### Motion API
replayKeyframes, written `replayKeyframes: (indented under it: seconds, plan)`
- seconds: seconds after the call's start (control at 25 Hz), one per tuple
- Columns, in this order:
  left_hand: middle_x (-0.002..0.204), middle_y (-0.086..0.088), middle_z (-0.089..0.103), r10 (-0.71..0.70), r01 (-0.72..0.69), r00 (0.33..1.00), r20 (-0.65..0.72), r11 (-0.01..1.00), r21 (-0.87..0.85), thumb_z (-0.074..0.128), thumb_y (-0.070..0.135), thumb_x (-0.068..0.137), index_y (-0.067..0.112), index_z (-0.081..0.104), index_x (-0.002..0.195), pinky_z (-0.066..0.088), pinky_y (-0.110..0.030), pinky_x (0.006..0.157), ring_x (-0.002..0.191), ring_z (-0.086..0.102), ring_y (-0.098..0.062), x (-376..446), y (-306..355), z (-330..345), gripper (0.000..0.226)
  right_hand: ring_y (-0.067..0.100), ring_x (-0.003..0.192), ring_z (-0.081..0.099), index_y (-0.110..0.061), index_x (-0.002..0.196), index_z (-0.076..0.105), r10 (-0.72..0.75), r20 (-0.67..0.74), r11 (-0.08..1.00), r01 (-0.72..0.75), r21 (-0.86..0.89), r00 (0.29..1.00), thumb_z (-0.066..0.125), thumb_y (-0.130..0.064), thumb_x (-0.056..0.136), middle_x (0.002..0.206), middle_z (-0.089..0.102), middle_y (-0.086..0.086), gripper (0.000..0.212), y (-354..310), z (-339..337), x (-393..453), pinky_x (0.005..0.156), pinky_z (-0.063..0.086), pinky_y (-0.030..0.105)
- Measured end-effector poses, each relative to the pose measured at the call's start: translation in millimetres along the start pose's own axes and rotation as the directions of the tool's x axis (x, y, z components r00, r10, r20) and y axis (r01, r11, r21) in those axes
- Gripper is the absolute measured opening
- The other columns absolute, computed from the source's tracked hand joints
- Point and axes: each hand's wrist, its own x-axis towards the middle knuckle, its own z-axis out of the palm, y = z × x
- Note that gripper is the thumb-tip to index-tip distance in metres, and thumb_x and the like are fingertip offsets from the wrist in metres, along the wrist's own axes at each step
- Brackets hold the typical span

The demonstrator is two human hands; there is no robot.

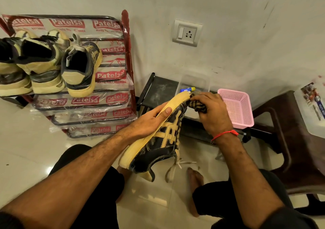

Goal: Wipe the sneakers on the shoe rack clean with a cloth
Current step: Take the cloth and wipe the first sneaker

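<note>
My left hand (151, 119) grips a black sneaker (154, 151) with tan stripes by its pale sole, toe pointing away from me and laces hanging down. My right hand (213, 112) holds a dark checked cloth (197, 105) bunched against the toe of that sneaker. Three more sneakers (52, 61) stand heel-out on the top shelf of the red shoe rack (128, 56) at the left, which is still wrapped in printed plastic.
A low black stand (158, 90) sits against the wall behind the sneaker, with a pink mesh basket (237, 109) and a small blue-and-yellow tube (187, 89) on it. A brown plastic chair (288, 141) stands at the right. My knees and bare feet are below on the tiled floor.
</note>
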Motion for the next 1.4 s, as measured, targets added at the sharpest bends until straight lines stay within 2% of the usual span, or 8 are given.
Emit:
replayKeyframes:
  seconds: [0.2, 0.36, 0.48, 0.72, 0.84, 1.0, 1.24, 1.4]
  plan:
    - [0.14, 0.011, 0.054, -0.129, 0.069, 0.984, -0.122, 0.912, -0.404, 0.042, 0.068, 0.097, 0.048, 0.023, 0.155, 0.046, -0.047, 0.104, 0.123, 0.055, -0.016, 9.7, -14.2, -3.8, 0.064, 0.017, 0.115, 0.06, -0.016, 0.121, 0.067, -0.013, -0.036, 0.953, 0.024, 0.301, 0.999, 0.066, 0.002, 0.078, 0.12, 0.067, 0.002, 0.047, -41.3, -15.8, -8.1, 0.102, 0.05, 0.035]
    - [0.135, -0.001, 0.06, -0.297, 0.19, 0.954, -0.05, 0.723, -0.665, 0.069, 0.06, 0.086, 0.057, 0.016, 0.153, 0.057, -0.061, 0.087, 0.114, 0.063, -0.029, 9.5, -22.3, -2.0, 0.086, 0.019, 0.124, 0.049, -0.022, 0.137, 0.054, -0.169, 0.265, 0.974, 0.12, 0.191, 0.949, 0.071, -0.01, 0.085, 0.134, 0.059, 0.001, 0.056, -92.1, -0.4, -22.4, 0.107, 0.041, 0.037]
    - [0.134, 0.003, 0.058, -0.341, 0.122, 0.92, -0.193, 0.717, -0.686, 0.071, 0.059, 0.086, 0.064, 0.019, 0.15, 0.058, -0.054, 0.082, 0.112, 0.061, -0.025, 13.8, -21.2, -7.8, 0.083, 0.023, 0.122, 0.046, -0.02, 0.136, 0.055, -0.197, 0.347, 0.98, 0.18, 0.08, 0.917, 0.072, -0.015, 0.086, 0.138, 0.055, 0.002, 0.053, -96.7, 15.0, -31.6, 0.106, 0.042, 0.037]
    - [0.123, -0.002, 0.065, -0.494, 0.042, 0.803, -0.334, 0.606, -0.795, 0.066, 0.059, 0.09, 0.061, 0.019, 0.152, 0.058, -0.05, 0.072, 0.106, 0.063, -0.03, 17.1, -30.8, -30.5, 0.077, 0.016, 0.12, 0.051, -0.02, 0.122, 0.065, -0.205, 0.371, 0.968, 0.132, 0.213, 0.906, 0.075, -0.014, 0.083, 0.125, 0.06, -0.001, 0.041, -88.0, 8.6, -29.2, 0.105, 0.043, 0.029]
    - [0.131, -0.003, 0.062, -0.423, 0.074, 0.853, -0.306, 0.678, -0.731, 0.064, 0.061, 0.091, 0.06, 0.021, 0.151, 0.058, -0.048, 0.07, 0.108, 0.063, -0.03, 13.4, -28.8, -22.7, 0.074, 0.02, 0.117, 0.051, -0.017, 0.122, 0.065, -0.191, 0.294, 0.969, 0.132, 0.209, 0.937, 0.076, -0.01, 0.081, 0.125, 0.06, 0.002, 0.043, -84.3, 12.5, -25.9, 0.102, 0.042, 0.03]
    - [0.141, 0.002, 0.053, -0.241, 0.054, 0.917, -0.319, 0.865, -0.5, 0.067, 0.066, 0.084, 0.064, 0.014, 0.151, 0.056, -0.057, 0.092, 0.118, 0.059, -0.026, 16.8, -13.8, 3.5, 0.085, 0.025, 0.114, 0.05, -0.015, 0.12, 0.065, -0.095, 0.216, 0.989, 0.067, 0.133, 0.972, 0.071, 0.0, 0.08, 0.124, 0.061, 0.005, 0.044, -70.0, 13.7, -13.4, 0.101, 0.045, 0.042]
    - [0.139, -0.001, 0.057, -0.341, 0.002, 0.82, -0.46, 0.805, -0.593, 0.071, 0.059, 0.086, 0.06, 0.017, 0.153, 0.059, -0.049, 0.084, 0.113, 0.062, -0.025, 22.5, -32.4, -21.6, 0.086, 0.017, 0.118, 0.052, -0.019, 0.122, 0.066, -0.202, 0.512, 0.974, 0.119, 0.192, 0.835, 0.074, -0.007, 0.081, 0.124, 0.064, 0.0, 0.043, -74.1, 6.2, -24.3, 0.104, 0.041, 0.03]
    - [0.137, 0.0, 0.059, -0.332, -0.053, 0.812, -0.481, 0.778, -0.626, 0.069, 0.063, 0.085, 0.062, 0.013, 0.152, 0.059, -0.049, 0.082, 0.11, 0.063, -0.024, 17.4, -30.7, -27.7, 0.087, 0.019, 0.116, 0.052, -0.021, 0.12, 0.065, -0.257, 0.378, 0.957, 0.181, 0.224, 0.889, 0.074, -0.004, 0.08, 0.123, 0.063, -0.001, 0.044, -73.9, 13.2, -23.9, 0.1, 0.039, 0.028]
